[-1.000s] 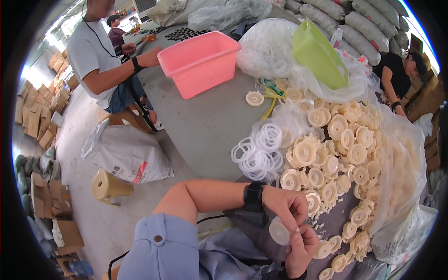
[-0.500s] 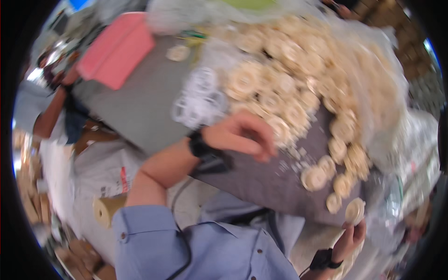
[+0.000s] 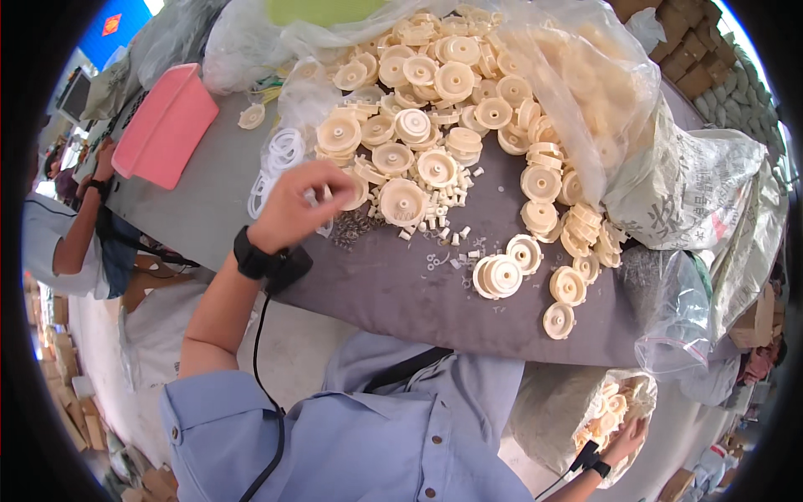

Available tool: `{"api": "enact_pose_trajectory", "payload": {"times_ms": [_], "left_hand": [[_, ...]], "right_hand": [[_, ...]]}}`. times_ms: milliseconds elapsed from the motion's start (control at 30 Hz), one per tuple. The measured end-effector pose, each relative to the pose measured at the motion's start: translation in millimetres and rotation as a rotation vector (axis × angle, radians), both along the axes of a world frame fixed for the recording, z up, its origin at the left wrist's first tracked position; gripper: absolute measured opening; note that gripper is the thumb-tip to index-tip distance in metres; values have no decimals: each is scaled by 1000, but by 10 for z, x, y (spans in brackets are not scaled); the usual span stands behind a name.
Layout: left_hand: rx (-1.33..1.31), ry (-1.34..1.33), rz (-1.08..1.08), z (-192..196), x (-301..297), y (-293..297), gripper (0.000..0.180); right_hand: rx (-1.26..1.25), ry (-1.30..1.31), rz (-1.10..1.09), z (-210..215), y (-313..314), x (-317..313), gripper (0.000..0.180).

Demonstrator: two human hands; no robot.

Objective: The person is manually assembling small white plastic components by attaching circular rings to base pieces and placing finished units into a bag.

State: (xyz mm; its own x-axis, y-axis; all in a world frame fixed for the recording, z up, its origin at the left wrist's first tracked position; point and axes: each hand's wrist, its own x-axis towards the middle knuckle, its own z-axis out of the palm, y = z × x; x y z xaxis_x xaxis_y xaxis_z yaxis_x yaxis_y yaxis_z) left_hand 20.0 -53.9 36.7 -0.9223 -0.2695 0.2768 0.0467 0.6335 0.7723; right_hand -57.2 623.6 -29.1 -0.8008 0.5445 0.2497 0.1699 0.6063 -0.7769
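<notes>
My left hand (image 3: pixel 303 202) hovers over the table at the left edge of a heap of cream round plastic parts (image 3: pixel 403 202). Its fingers are curled in toward the thumb; anything pinched between them is too small to make out. White plastic rings (image 3: pixel 284 149) lie just behind it, and a patch of small dark metal pieces (image 3: pixel 358 227) shows beside it. Low on the right, my right hand (image 3: pixel 623 441) reaches into the mouth of a pale sack (image 3: pixel 544 414). Its fingers are extended next to more cream parts (image 3: pixel 606 418) inside, with none visibly gripped.
Small cream pegs (image 3: pixel 443 219) are scattered before the heap. Stacked round parts (image 3: pixel 497 276) sit nearer the table edge. A clear plastic bag (image 3: pixel 577 92) drapes the heap's right side, beside a woven sack (image 3: pixel 694 188). A pink bin (image 3: pixel 163 125) stands far left, near another person's arm (image 3: pixel 79 222).
My right hand has gone down into the sack, and the round cream part it held has left its fingers. My left hand has shifted left toward the white rings. The view has turned.
</notes>
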Motion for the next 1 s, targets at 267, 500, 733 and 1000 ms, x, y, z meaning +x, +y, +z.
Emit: {"api": "enact_pose_trajectory", "payload": {"times_ms": [267, 500, 733, 1000], "left_hand": [[-613, -66, 207, -27, -284, -496, 14], [-128, 170, 339, 146, 66, -266, 8], [730, -74, -111, -57, 545, 335, 12], [-63, -119, 456, -228, 399, -1045, 19]], "right_hand": [[143, 264, 607, 472, -1991, -265, 17], [-165, 165, 1448, 666, -3899, -157, 25], [-818, -556, 1648, 326, -4777, 261, 26], [-1007, -847, 1426, 150, -4780, 356, 22]]}}
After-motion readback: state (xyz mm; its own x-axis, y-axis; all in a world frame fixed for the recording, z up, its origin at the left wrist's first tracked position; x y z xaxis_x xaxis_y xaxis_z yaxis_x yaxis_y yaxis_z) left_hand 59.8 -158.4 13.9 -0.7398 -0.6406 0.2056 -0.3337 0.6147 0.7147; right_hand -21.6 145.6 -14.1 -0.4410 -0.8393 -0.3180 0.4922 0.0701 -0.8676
